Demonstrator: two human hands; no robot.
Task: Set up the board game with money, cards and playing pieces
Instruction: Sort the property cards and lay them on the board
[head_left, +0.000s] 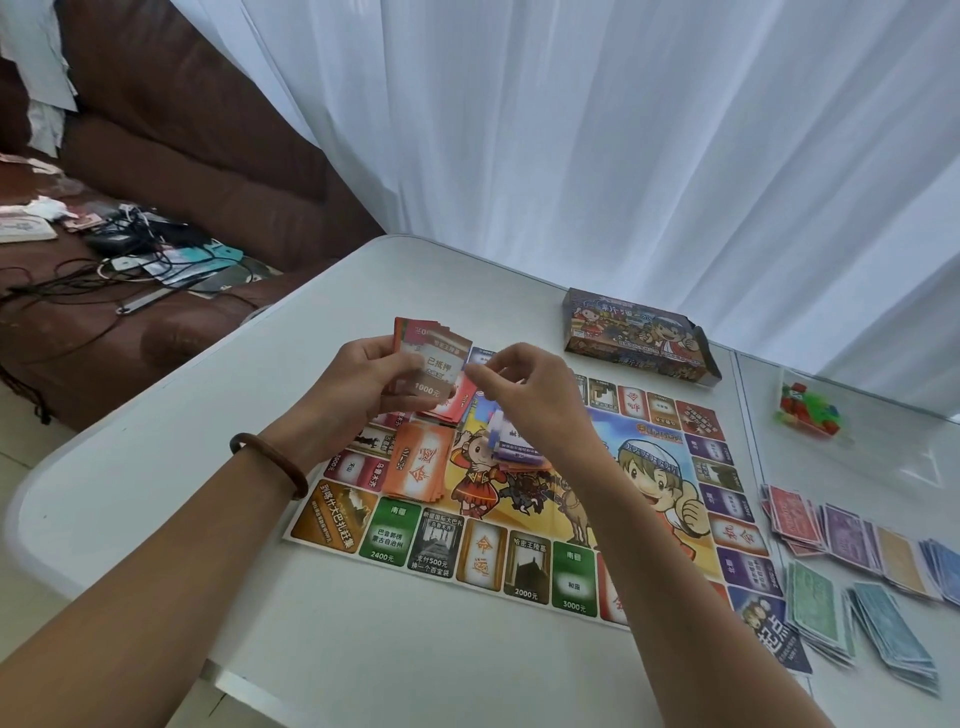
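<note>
We hold a small stack of cards (434, 358) up over the board (608, 441), which lies flat on the table (182, 441). Our left hand (363, 387) has its fingers curled round the stack. Our right hand (524, 395) seems to pinch the edge of the top one with thumb and finger. We think the cards are light, thin and a bit slippery, so they can bend and slide. It is best to hold them by the edges and lift one at a time.
</note>
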